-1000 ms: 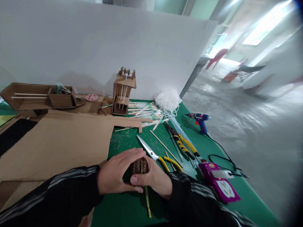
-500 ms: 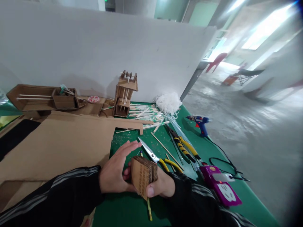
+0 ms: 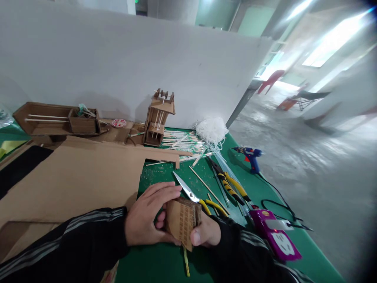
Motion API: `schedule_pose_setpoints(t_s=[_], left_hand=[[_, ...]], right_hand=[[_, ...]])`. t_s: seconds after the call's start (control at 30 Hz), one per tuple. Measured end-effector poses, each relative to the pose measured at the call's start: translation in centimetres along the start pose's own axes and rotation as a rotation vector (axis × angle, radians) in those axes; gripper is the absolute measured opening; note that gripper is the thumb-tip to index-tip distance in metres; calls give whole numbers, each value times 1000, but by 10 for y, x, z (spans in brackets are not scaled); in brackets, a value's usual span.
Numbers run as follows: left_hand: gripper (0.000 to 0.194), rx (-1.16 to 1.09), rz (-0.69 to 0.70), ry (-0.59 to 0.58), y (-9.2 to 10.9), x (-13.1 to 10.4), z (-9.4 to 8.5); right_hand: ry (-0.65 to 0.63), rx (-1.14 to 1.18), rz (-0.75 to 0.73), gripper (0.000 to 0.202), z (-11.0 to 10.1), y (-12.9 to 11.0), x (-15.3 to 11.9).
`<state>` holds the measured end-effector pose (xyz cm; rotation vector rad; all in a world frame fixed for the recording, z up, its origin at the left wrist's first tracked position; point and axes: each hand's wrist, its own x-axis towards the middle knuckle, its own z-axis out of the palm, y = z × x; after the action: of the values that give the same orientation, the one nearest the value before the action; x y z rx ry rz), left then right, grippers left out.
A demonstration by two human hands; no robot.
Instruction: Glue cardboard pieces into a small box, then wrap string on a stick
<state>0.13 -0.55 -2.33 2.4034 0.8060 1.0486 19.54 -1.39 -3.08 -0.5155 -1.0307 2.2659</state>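
A stack of brown cardboard pieces point(image 3: 181, 222) is between my hands, low in the middle of the view. My right hand point(image 3: 207, 230) grips its right side, thumb on the front face. My left hand point(image 3: 150, 216) wraps round the left side, with its thumb at the lower edge and its fingers over the top. A thin yellow-green stick point(image 3: 186, 262) shows below the stack. Just beyond lie scissors with yellow handles point(image 3: 191, 193), their blades closed. A thin wooden stick point(image 3: 206, 184) lies to their right.
Pliers point(image 3: 228, 181), a purple power strip point(image 3: 275, 234) and a blue glue gun point(image 3: 251, 156) lie right. Behind are white strings point(image 3: 212, 131), wooden sticks point(image 3: 179, 141) and a cardboard tower point(image 3: 157, 122). Left are a large cardboard sheet point(image 3: 79, 177) and a long cardboard box point(image 3: 47, 120).
The cardboard stack has moved slightly right and turned so more of its front face shows. My left fingers have come down closer over its top. The camera view has shifted a little.
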Motion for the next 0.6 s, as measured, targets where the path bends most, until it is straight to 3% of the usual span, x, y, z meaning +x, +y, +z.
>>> schedule_pose_setpoints(t_s=[0.1, 0.3, 0.37, 0.47, 0.5, 0.6], left_hand=[[105, 81, 3, -68, 0, -2, 2], [76, 88, -70, -181, -2, -11, 14], [80, 64, -80, -201, 0, -6, 10], [107, -42, -107, -262, 4, 12, -21], [102, -107, -120, -271, 6, 19, -39], [44, -308, -169, 7, 13, 25, -103]], right_hand=[[58, -129, -58, 62, 2, 1, 5], [132, -276, -78, 51, 2, 6, 12], [128, -256, -68, 47, 3, 5, 11], [133, -192, -51, 54, 3, 5, 9], [144, -163, -47, 58, 2, 6, 9], [165, -77, -27, 64, -2, 9, 8]])
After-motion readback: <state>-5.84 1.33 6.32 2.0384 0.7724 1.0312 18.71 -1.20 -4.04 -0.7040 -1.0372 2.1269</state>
